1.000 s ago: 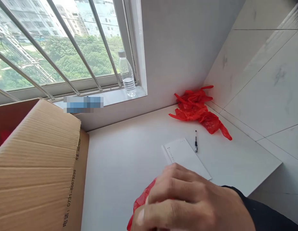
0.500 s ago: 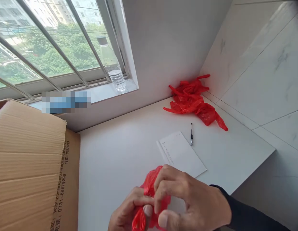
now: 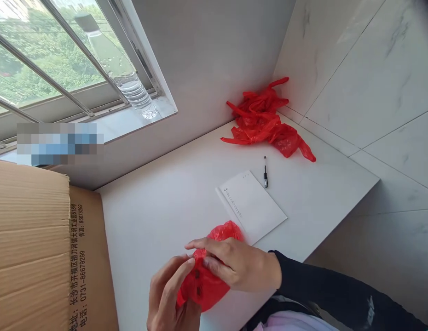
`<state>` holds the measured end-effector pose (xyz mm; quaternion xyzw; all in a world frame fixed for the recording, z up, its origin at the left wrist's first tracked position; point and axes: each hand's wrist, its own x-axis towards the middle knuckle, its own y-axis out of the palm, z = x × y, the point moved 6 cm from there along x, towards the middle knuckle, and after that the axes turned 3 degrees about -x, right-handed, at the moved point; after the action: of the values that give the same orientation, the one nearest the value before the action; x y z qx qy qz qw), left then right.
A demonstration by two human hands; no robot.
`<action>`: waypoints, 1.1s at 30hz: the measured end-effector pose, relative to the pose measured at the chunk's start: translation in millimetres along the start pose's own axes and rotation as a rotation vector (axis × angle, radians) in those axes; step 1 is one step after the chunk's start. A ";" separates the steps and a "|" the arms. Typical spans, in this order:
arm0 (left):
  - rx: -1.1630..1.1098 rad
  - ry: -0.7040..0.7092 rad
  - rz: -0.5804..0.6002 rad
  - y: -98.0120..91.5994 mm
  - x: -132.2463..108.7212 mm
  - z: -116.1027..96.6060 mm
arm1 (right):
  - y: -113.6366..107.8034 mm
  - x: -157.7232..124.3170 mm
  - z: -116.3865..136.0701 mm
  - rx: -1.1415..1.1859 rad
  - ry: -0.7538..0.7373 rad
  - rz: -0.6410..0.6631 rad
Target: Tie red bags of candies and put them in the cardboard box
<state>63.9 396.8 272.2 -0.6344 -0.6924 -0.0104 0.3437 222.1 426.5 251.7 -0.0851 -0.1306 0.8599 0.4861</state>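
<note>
A thin red plastic bag (image 3: 214, 294) is bunched up between both hands over the front of the white table. My left hand (image 3: 170, 294) grips its near left side, fingers curled round the gathered film. From the right, my right hand (image 3: 238, 264) pinches the bag's gathered part, with thumb and fingers bent against it. Small dark spots show on the near side of the bag; I cannot make out what they are. Just beyond the bag lie a white booklet (image 3: 257, 202) and a black pen (image 3: 265, 172).
More red plastic bags (image 3: 265, 122) lie heaped in the far corner by the wall. At the left stands a large cardboard box (image 3: 31, 248). A water bottle (image 3: 131, 87) and a blurred-out blue item (image 3: 64, 143) sit on the windowsill. The white table (image 3: 148, 220) ends at a right-hand edge.
My right hand, lifted with thumb apart before, now pinches the bag. The bag has been turned in the hands, and the red loop by my left thumb no longer shows. The view has shifted.
</note>
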 end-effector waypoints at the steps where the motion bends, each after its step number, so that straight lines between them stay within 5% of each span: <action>1: 0.005 0.020 0.001 0.6 -1.3 -0.1 | 1.5 0.5 -0.5 0.032 -0.015 0.011; 11: 0.048 0.116 0.113 2.8 -13.7 -8.5 | -22.3 -5.5 -2.2 0.144 0.053 -0.181; 14: 0.061 0.045 0.104 -0.1 -27.5 -5.7 | -29.5 -9.4 -8.5 0.074 0.060 -0.272; 21: 0.101 -0.106 0.197 -16.5 -83.0 16.1 | -47.3 -25.5 -70.5 -0.122 0.253 -0.461; 26: 0.152 -0.189 0.277 -16.0 -100.1 35.1 | -33.1 -32.3 -76.6 -0.024 0.313 -0.484; 33: 0.344 0.082 0.487 18.4 -94.9 24.0 | -1.7 -22.8 -51.5 0.112 0.233 -0.415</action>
<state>65.2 328.6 199.6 -0.7133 -0.4972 0.1640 0.4659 249.3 415.0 203.6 -0.1280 -0.0402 0.7318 0.6682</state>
